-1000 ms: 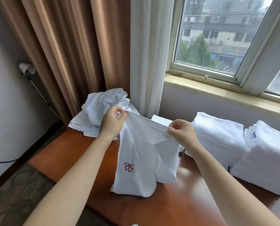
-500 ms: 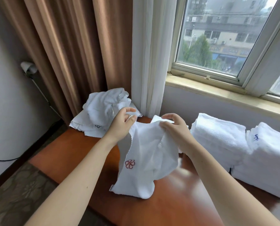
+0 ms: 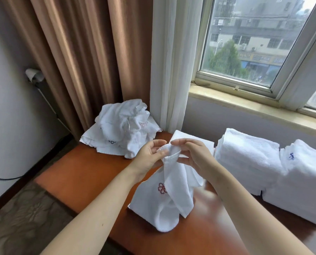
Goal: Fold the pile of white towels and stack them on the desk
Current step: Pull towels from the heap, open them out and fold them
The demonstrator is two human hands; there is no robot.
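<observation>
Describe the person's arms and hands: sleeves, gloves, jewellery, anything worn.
The left forearm and right forearm are bare to the frame's edge; no sleeves show. The left hand and right hand wear no gloves; no ring, watch or bracelet is visible.

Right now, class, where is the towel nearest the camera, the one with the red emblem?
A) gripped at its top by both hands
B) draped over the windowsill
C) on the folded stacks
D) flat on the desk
A: the left hand and right hand pinch the top of the towel, which hangs down towards the desk.
</observation>
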